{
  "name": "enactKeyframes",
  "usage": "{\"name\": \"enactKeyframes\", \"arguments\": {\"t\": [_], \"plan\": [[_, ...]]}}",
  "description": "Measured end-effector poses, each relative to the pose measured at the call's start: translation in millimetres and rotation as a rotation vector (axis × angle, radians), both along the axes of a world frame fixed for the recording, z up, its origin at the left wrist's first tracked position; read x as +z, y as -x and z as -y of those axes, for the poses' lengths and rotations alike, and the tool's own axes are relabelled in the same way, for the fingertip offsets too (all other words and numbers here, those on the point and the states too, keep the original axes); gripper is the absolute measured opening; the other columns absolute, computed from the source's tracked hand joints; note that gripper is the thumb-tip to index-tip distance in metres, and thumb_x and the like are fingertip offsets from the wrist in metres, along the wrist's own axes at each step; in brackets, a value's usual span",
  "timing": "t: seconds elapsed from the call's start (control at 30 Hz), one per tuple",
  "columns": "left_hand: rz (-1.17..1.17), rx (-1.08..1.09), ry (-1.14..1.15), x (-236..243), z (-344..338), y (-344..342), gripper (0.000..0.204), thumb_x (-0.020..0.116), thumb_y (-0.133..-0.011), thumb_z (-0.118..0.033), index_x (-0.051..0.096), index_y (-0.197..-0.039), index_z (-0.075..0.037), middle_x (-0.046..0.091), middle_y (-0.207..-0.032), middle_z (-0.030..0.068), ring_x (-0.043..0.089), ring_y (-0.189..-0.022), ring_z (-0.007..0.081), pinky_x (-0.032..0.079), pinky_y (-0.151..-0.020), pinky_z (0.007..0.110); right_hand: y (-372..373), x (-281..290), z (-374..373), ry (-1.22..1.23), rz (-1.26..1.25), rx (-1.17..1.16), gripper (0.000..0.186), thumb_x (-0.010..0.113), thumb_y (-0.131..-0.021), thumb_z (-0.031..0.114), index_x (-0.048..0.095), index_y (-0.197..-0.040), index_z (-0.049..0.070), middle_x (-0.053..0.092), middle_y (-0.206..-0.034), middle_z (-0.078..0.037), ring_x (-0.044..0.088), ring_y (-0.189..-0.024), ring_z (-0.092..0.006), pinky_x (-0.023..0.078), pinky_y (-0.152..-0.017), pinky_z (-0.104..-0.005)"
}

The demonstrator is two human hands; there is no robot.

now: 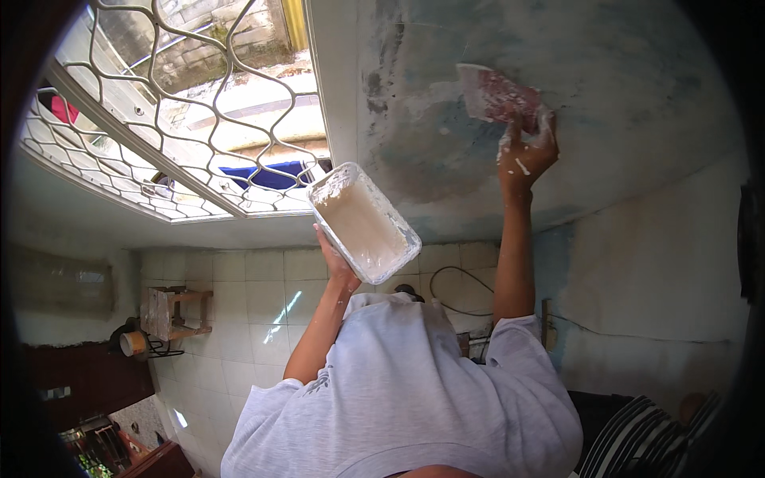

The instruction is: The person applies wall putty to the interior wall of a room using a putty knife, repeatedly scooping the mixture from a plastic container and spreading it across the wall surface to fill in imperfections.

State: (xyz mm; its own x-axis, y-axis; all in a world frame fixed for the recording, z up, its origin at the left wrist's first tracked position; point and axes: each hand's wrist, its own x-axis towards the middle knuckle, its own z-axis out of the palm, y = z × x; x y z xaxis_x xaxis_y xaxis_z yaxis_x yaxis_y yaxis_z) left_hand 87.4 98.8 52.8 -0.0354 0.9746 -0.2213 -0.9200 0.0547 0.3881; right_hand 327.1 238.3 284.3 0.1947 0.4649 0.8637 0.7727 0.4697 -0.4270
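"What stood farthest left?"

"A wooden stool (179,309) on the pale tiled floor (263,299), and above it a window grille (231,64) of wavy bars, with daylight behind."

"And next along?"

"The left hand (339,265). It was grasping a rectangular tub (387,211) by its lower left side; whatever fingers went underneath were hidden. The tub was tilted, just beside the window's lower right corner, and held a creamy white paste, with smears crusted around the rim."

"Farther right?"

"A flat scraper (496,93), reddish and white, smudged with paste. It looked to lie against the patchy grey-blue wall (629,95), up and to the right of the tub and well apart from it."

"Who had hold of that?"

"The right hand (528,155), pinching its lower right end between thumb and fingers. White splotches dotted the skin. How hard it pressed, I couldn't tell."
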Motion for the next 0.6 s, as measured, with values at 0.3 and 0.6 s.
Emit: {"name": "enactKeyframes", "arguments": {"t": [0.3, 0.6], "plan": [[-0.023, -0.021, -0.026, 13, -7, -3, 0.073, 0.021, -0.101, -0.066, 0.036, -0.150, -0.013, 0.048, -0.144, 0.0083, 0.051, -0.129, 0.0266, 0.045, -0.107, 0.043, 20, -1, 29, 0.124, 0.146, 0.324, 0.021, 0.070, -0.088, 0.005, 0.062, -0.105, -0.003, 0.067, -0.086, -0.013, 0.064, -0.080, -0.0182, 0.050, -0.075, -0.0301], [0.072, -0.042, -0.023, 19, -4, 9, 0.069, 0.023, -0.102, -0.063, 0.037, -0.149, -0.014, 0.052, -0.140, 0.0066, 0.055, -0.124, 0.0256, 0.049, -0.104, 0.043, 23, 65, -8, -0.146, 0.011, -0.072, 0.018, 0.066, -0.080, 0.002, 0.061, -0.096, -0.005, 0.061, -0.084, -0.018, 0.061, -0.072, -0.0351, 0.049, -0.070, -0.0417]]}}
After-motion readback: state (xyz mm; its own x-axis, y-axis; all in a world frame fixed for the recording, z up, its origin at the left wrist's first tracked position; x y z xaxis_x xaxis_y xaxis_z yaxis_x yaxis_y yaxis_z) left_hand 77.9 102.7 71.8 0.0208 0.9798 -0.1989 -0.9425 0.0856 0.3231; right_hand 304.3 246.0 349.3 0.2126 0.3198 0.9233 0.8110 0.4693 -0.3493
